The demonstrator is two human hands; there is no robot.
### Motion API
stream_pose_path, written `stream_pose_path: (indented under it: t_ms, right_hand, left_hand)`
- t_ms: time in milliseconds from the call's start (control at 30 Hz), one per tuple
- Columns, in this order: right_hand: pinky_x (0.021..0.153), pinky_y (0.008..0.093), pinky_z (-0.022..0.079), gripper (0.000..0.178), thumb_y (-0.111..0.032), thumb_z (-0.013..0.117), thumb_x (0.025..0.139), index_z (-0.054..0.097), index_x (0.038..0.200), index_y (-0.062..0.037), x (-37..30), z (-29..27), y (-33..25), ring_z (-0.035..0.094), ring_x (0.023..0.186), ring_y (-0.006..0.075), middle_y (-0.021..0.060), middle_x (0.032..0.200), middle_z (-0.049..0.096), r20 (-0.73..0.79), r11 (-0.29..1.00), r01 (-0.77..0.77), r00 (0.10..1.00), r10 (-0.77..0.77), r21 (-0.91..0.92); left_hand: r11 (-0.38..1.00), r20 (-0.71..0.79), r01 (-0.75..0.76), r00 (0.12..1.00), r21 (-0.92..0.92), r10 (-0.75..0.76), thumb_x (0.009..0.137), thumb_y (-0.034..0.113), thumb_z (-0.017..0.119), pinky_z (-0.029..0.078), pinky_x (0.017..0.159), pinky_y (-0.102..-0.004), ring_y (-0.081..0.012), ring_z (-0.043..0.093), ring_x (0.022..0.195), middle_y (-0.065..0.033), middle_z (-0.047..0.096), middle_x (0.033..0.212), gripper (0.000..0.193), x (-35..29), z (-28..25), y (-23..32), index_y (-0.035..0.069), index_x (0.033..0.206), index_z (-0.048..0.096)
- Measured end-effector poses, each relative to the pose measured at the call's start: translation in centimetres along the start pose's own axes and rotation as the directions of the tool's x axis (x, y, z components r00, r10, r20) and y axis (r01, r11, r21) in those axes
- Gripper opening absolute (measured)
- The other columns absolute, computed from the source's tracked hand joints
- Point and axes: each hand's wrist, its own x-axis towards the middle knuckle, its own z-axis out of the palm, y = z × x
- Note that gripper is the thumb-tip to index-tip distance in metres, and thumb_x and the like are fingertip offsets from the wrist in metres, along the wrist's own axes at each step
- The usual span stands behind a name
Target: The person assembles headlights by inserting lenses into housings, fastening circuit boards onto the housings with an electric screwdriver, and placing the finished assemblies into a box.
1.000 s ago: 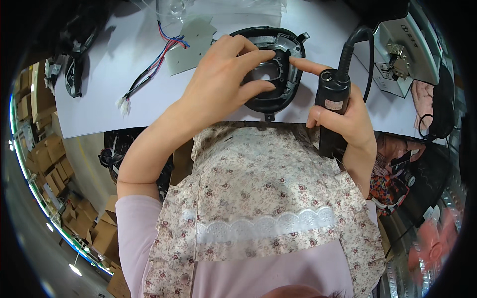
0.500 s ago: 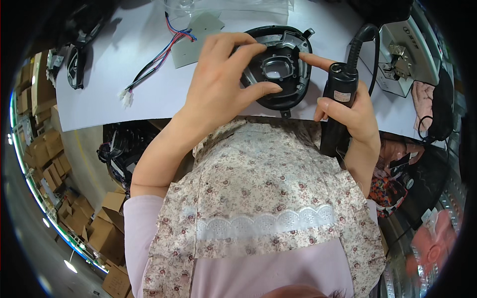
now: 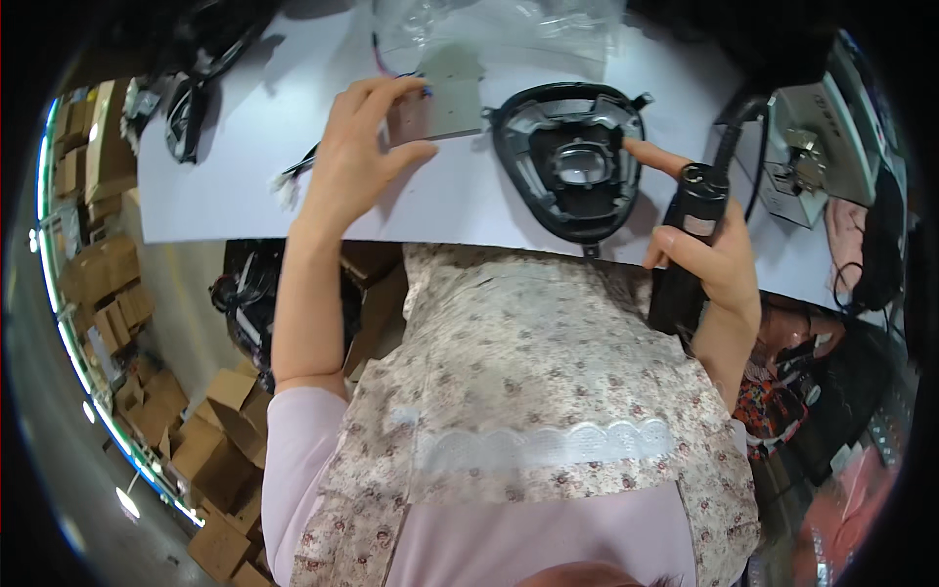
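Note:
My left hand (image 3: 357, 152) hovers over the white table with fingers and thumb apart, holding nothing. Beneath and beside it are a bundle of thin wires (image 3: 311, 159) with white plugs (image 3: 284, 190), mostly hidden by the hand, and a flat grey-green plate (image 3: 456, 106). My right hand (image 3: 719, 249) is wrapped round a black corded electric screwdriver (image 3: 704, 203), its cable end upward. The right forefinger reaches out to the right rim of a shield-shaped black plastic housing (image 3: 516, 168). That housing lies on the table, with a clear rounded window (image 3: 583, 165) in its middle.
Clear plastic bags (image 3: 548, 34) lie at the back of the table. A light metal device (image 3: 797, 176) and a pink cloth (image 3: 844, 235) sit at the right. Dark moulded parts (image 3: 184, 119) are at the far left. Cardboard boxes (image 3: 210, 460) stand on the floor.
My left hand has left the black housing and moved left to the wires and plate. The right hand keeps the screwdriver, its forefinger still at the housing. The whole view has shifted slightly.

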Motion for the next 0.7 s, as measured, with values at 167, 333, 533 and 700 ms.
stream_pose_path:
  t_ms: [167,333,533,700]
  right_hand:
    - [0.059,0.0273,0.056,0.059,-0.005,0.072,0.078,0.055,0.133,0.0083,-1.2,-2.0,-1.2,0.069,0.066,0.016,0.0262,0.13,0.064,-0.067,0.952,0.28,0.96,-0.273,0.121]
    - [0.073,0.0367,0.049,0.048,-0.028,0.058,0.093,0.055,0.132,0.0012,-6.5,-6.8,-6.1,0.058,0.076,0.0218,0.0237,0.129,0.058,-0.388,0.514,0.835,0.548,-0.741,0.196]
    - [0.066,0.0414,0.05,0.023,-0.029,0.059,0.092,0.061,0.108,-0.0122,-6.1,-8.8,-8.9,0.06,0.069,0.0277,0.0172,0.097,0.069,-0.573,0.346,0.929,0.216,-0.791,-0.128]
    - [0.068,0.04,0.053,0.031,-0.025,0.056,0.092,0.045,0.118,-0.0103,-3.7,-9.4,-9.5,0.06,0.068,0.0275,0.0162,0.086,0.067,-0.501,0.39,0.886,0.227,-0.835,-0.25]
  left_hand:
    - [0.998,0.049,0.001,0.999,0.056,-0.004,0.074,0.011,0.083,0.048,0.1,-0.037,-0.0275,0.062,0.113,-0.0116,0.065,0.12,0.061,-0.3,-1.2,-1.2,0.004,0.13,0.062]
    - [0.998,0.051,-0.003,0.999,-0.06,0.006,0.075,0.012,0.083,0.049,0.099,-0.0383,-0.0262,0.064,0.107,-0.0108,0.068,0.113,0.056,0.2,-1.8,-1.2,0.003,0.127,0.062]
    - [0.932,-0.001,0.144,0.988,-0.333,-0.153,0.083,0.013,0.082,0.048,0.103,-0.0349,-0.0198,0.065,0.108,-0.01,0.069,0.114,0.051,-0.2,-1.3,-1.2,0.004,0.13,0.064]
    - [0.936,-0.105,0.209,0.963,-0.284,-0.247,0.085,0.007,0.08,0.05,0.103,-0.0348,-0.0199,0.067,0.111,-0.0099,0.07,0.12,0.053,-0.7,-1.5,-1.6,0.005,0.136,0.064]
